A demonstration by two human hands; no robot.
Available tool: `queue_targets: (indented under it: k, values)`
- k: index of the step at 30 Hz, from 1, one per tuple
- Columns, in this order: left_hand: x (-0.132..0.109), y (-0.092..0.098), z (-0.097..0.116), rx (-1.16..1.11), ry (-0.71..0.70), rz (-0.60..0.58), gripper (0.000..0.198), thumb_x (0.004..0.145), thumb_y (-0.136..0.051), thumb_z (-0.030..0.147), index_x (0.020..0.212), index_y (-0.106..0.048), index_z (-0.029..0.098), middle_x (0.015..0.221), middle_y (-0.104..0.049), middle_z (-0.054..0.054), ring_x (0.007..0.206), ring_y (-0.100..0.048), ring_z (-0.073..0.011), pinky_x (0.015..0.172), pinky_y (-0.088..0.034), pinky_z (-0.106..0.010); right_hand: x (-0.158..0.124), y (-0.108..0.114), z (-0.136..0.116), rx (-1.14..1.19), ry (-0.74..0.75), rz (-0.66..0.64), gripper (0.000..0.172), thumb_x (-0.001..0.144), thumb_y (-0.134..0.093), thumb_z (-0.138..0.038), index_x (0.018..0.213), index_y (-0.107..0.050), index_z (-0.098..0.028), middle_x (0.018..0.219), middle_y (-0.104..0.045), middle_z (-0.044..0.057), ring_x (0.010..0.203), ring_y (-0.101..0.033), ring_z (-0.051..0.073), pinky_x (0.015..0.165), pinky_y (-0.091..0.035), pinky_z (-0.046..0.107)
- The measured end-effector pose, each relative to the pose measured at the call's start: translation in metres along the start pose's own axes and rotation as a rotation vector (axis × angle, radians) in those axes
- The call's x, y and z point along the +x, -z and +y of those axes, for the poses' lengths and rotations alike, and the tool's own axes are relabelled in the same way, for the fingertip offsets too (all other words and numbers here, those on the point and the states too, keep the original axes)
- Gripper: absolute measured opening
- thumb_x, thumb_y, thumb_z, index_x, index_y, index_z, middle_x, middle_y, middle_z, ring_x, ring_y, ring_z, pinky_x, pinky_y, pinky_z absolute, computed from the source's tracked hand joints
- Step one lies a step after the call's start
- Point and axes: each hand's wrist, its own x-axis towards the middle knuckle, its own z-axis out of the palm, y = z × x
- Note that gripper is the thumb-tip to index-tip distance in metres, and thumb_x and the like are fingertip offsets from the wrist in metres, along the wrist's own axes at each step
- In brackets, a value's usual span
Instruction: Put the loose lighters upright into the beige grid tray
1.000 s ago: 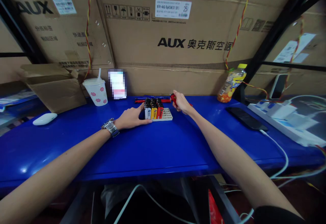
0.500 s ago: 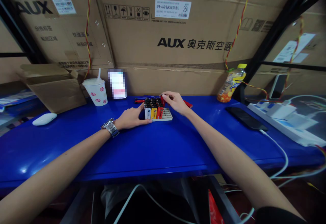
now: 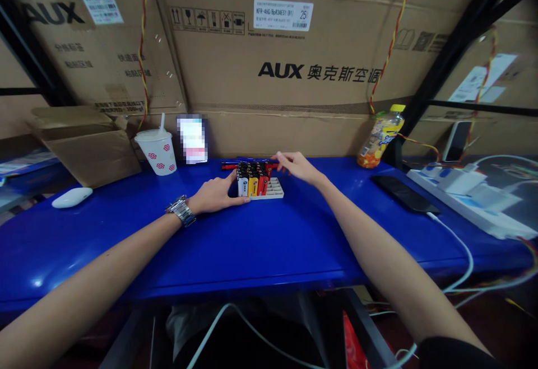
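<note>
- Tray (image 3: 276,194): pale, on the table (image 3: 252,246) in front of the person; slotted grid shows at its right end.
- Lighters (image 3: 253,185): upright in the tray, packed close, black tops up; front row white, yellow, orange-red.
- Left hand (image 3: 216,194): around the tray's left end, thumb along the near edge, fingers at the far side; gripping, by its look.
- Right hand (image 3: 299,166): fingers bent, tips just beside a red lighter (image 3: 269,170) at the back right. Cannot tell whether they touch or grip it.
- More lighters, red and blue, lie behind the tray.
- Handling, judged: each lighter light, stiff, smooth-sided, perhaps slippery; best pinched high on the body, below the metal top. Tray probably light and apt to slide; best held by its end walls.
</note>
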Motion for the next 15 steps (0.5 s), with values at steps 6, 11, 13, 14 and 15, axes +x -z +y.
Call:
queue_targets:
  k: [6,11,13,14,15]
  values:
    - [0.0,0.0,0.0,0.021,-0.003,0.002,0.101,0.074,-0.038,0.082,0.148,-0.027,0.013,0.102,-0.07,-0.017,0.079,-0.066,-0.0287,0.06,-0.042,-0.032,-0.01,0.021,0.021,-0.659,-0.473,0.12,0.038,0.091,-0.047,-0.038,0.117,-0.064,-0.016,0.123,-0.06,0.017,0.118,-0.051,0.036,0.092,-0.041,0.049]
    - [0.0,0.0,0.0,0.027,-0.002,-0.005,0.101,0.074,-0.037,0.082,0.147,-0.028,0.013,0.1,-0.07,-0.017,0.079,-0.066,-0.0285,0.061,-0.041,-0.032,-0.015,0.023,0.026,-0.762,-0.697,0.035,0.043,0.092,-0.047,-0.04,0.123,-0.057,-0.012,0.135,-0.049,0.023,0.128,-0.042,0.039,0.097,-0.038,0.053]
    - [0.0,0.001,0.001,0.02,0.011,-0.015,0.101,0.074,-0.038,0.082,0.148,-0.027,0.013,0.103,-0.07,-0.017,0.082,-0.066,-0.0295,0.063,-0.042,-0.033,-0.014,0.024,0.031,-0.73,-0.687,0.053,0.041,0.09,-0.05,-0.036,0.124,-0.054,-0.013,0.129,-0.053,0.023,0.124,-0.046,0.038,0.095,-0.04,0.052]
    - [-0.001,0.002,0.002,0.016,0.017,-0.021,0.102,0.074,-0.038,0.082,0.148,-0.026,0.013,0.104,-0.069,-0.017,0.083,-0.066,-0.0301,0.064,-0.042,-0.034,-0.013,0.025,0.035,-0.695,-0.679,0.082,0.041,0.089,-0.052,-0.035,0.124,-0.051,-0.013,0.125,-0.056,0.023,0.119,-0.05,0.037,0.092,-0.042,0.051]
    - [-0.001,0.002,0.002,0.012,0.02,-0.027,0.102,0.074,-0.038,0.082,0.149,-0.025,0.013,0.105,-0.069,-0.018,0.084,-0.066,-0.0307,0.065,-0.042,-0.034,-0.011,0.025,0.04,-0.641,-0.66,0.13,0.041,0.088,-0.054,-0.035,0.123,-0.05,-0.014,0.118,-0.059,0.023,0.113,-0.054,0.037,0.088,-0.044,0.051]
